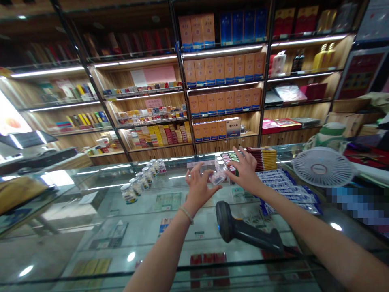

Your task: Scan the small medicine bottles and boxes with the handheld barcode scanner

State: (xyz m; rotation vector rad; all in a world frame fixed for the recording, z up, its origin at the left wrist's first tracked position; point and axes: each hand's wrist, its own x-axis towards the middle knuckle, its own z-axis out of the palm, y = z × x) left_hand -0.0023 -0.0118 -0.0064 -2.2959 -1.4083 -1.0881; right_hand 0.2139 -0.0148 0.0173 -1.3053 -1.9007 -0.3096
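A small clear plastic jar (218, 177) is tilted over the glass counter between my two hands. My left hand (199, 182), with a bracelet at the wrist, has its fingertips against the jar's left side and its thumb below. My right hand (245, 169) has its fingers spread, the lower ones close to the jar's right end; whether they touch it I cannot tell. Just behind stand white-lidded jars (220, 163) beside rows of small pink and green packs (233, 156). A black barcode scanner (243, 229) lies nearer me on the glass.
A line of white-lidded jars (136, 184) runs along the left. Blue-and-white packets (282, 184) and a stack of yellow-and-red boxes (266, 159) lie right, by a white fan (323, 167). Behind the glass counter (121, 231), shelves hold orange boxes (225, 103).
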